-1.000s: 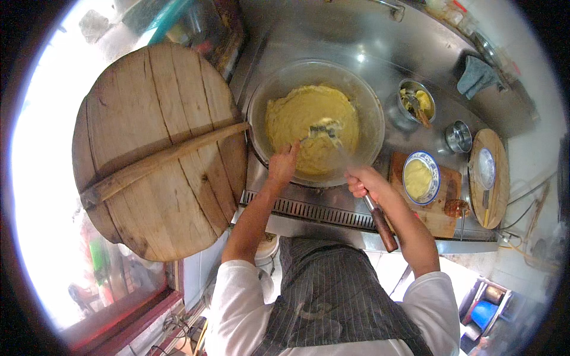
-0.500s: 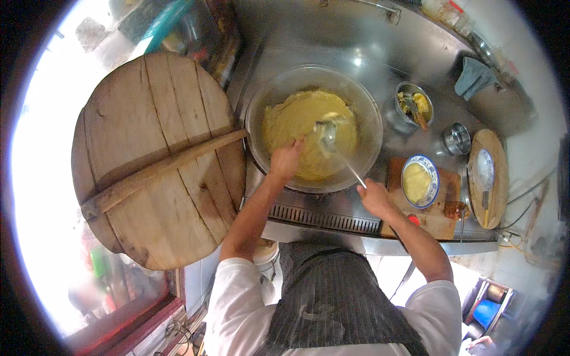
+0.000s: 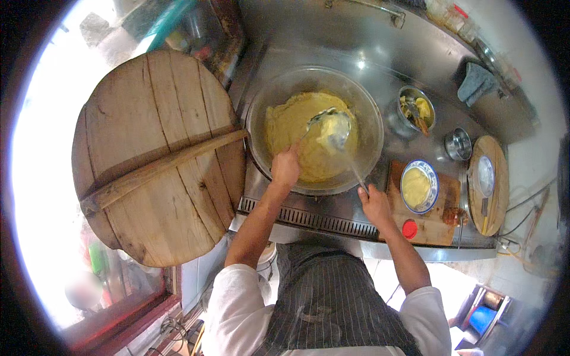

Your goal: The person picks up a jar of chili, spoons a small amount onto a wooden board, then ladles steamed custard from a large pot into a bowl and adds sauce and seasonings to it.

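Observation:
A wide metal pot holds a thick yellow mixture. Over it my right hand grips the end of a long-handled metal ladle, its bowl carrying a pale yellow lump. My left hand is closed above the pot's near left side on a slim metal utensil, whose far end meets the ladle's bowl. Blur hides the exact kind of that utensil. Right of my right hand, a blue-and-white bowl of smooth yellow paste sits on a wooden board.
A large round wooden lid stands left of the pot. To the right are a metal bowl with yellow pieces and a brush-like tool, a small metal cup, and a round wooden board. A red cap lies near the front edge.
The ladle's bowl has shifted slightly right and now shows a pale lump. My left hand's utensil has moved up against it. My right hand has dropped slightly, uncovering the red cap.

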A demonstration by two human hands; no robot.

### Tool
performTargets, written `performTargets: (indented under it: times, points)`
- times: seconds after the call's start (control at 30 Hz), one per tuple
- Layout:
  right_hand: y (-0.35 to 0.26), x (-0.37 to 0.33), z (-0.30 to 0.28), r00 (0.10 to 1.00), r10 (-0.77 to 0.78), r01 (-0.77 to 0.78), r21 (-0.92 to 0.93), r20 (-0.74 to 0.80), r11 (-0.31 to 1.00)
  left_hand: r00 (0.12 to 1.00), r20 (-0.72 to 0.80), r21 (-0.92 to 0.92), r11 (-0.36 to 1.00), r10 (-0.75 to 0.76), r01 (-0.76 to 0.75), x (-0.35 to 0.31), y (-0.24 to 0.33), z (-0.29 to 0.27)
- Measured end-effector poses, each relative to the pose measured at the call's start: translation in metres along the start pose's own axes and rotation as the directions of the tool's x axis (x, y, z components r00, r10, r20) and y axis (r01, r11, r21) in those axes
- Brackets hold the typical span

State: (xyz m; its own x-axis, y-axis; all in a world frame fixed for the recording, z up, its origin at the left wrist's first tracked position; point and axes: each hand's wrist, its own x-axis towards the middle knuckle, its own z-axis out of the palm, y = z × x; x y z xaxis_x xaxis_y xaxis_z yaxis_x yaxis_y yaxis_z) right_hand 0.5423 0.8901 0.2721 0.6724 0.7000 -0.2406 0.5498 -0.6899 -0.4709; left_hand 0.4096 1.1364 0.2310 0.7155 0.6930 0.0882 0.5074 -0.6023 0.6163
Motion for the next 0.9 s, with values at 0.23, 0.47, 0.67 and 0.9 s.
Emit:
performTargets:
  times: [0.23, 0.47, 0.67, 0.9]
  points:
    - [0.001, -0.004, 0.020, 0.999, -0.020, 0.022, 0.080, -0.033, 0.997, 0.995, -0.099, -0.059, 0.998, 0.005, -0.011, -0.016, 0.003, 0.013]
    - [-0.016, -0.002, 0.025, 0.999, 0.042, -0.039, 0.158, -0.021, 0.987, 0.991, -0.060, -0.046, 0.992, -0.116, 0.114, -0.030, -0.005, 0.038]
    - [-0.015, 0.000, 0.042, 0.995, 0.104, -0.101, 0.208, -0.006, 0.973, 0.973, -0.230, -0.168, 0.985, -0.001, -0.038, -0.046, 0.011, 0.047]
    - [-0.028, 0.009, 0.038, 0.933, 0.216, -0.352, 0.615, 0.287, 0.706, 0.961, -0.251, -0.276, 0.960, -0.113, 0.041, -0.060, 0.027, 0.050]
